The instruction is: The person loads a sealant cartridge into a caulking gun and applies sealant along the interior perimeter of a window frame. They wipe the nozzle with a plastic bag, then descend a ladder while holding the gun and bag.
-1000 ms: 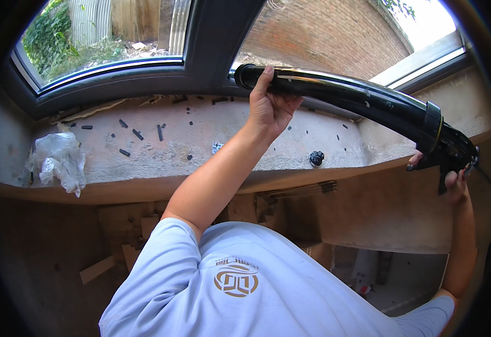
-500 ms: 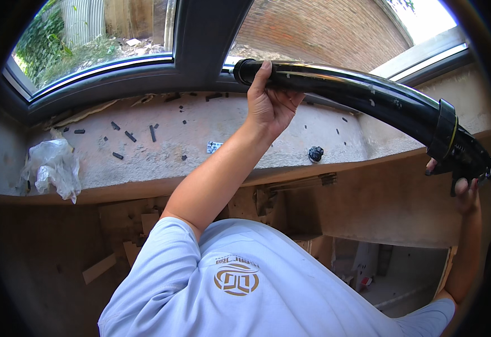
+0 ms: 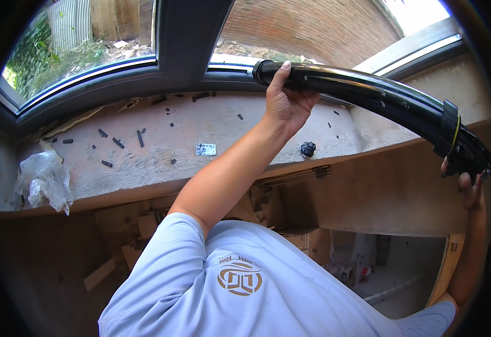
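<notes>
A long black caulking gun [image 3: 380, 101] with a glossy, scuffed barrel stretches across the upper right, bent in the picture by the lens. My left hand [image 3: 290, 102] is wrapped round the barrel near its ringed left end, thumb on top. At the far right, my right hand [image 3: 470, 188] grips the handle below the thick collar. Part of that hand is hidden behind the handle. The barrel is held above the rough windowsill [image 3: 245, 160], in front of the window frame.
On the sill lie a crumpled clear plastic bag [image 3: 44, 178], several short black strips [image 3: 118, 143], a small printed packet [image 3: 205, 149] and a dark crumpled lump [image 3: 307, 149]. The dark window frame [image 3: 184, 56] runs behind. Cardboard pieces [image 3: 99, 273] are below the sill.
The view has shifted slightly, so the sill and window sit further left. The gun's left end and my left hand appear a little further right. Both hands keep their hold.
</notes>
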A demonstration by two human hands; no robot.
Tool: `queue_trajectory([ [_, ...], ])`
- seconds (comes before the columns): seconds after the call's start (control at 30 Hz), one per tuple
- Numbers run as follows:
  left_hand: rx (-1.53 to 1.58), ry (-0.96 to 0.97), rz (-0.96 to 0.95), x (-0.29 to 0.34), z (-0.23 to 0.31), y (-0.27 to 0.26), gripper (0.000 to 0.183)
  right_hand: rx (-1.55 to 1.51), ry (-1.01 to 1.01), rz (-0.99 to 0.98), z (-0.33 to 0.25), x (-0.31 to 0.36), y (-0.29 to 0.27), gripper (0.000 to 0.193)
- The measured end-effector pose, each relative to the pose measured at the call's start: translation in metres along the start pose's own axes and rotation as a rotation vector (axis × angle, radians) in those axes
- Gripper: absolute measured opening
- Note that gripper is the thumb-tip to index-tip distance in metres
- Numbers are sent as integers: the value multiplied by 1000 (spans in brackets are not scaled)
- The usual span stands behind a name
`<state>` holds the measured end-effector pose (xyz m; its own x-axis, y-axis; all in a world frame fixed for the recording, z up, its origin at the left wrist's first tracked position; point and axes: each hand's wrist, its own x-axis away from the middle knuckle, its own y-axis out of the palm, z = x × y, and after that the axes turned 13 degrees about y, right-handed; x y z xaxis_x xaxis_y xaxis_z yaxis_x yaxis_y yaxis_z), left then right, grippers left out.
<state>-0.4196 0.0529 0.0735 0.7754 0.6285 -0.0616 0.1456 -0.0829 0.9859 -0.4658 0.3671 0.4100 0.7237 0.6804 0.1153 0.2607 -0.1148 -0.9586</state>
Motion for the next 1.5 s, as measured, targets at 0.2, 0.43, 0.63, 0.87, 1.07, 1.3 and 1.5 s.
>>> queue_trajectory([
  [0.2,-19,-52,-25,-13,-32,-8,41,-36,62,46,22,6,-12,69],
  [0.43,38,-126,-26,-29,-74,-15,40,-20,130,125,61,7,-29,59],
  [0.63,29,-156,-42,-38,-107,-18,43,47,180,191,85,8,-38,56],
  [0.87,31,-199,-16,-51,-144,-25,41,-3,270,179,101,4,-36,58],
  [1.07,1,-236,-8,-60,-173,-31,41,6,287,229,115,5,-30,59],
  [1.3,3,-273,2,-69,-198,-38,41,-35,331,232,144,4,-29,56],
  [1.5,-21,-302,19,-74,-218,-37,40,-114,311,203,148,1,-18,53],
])
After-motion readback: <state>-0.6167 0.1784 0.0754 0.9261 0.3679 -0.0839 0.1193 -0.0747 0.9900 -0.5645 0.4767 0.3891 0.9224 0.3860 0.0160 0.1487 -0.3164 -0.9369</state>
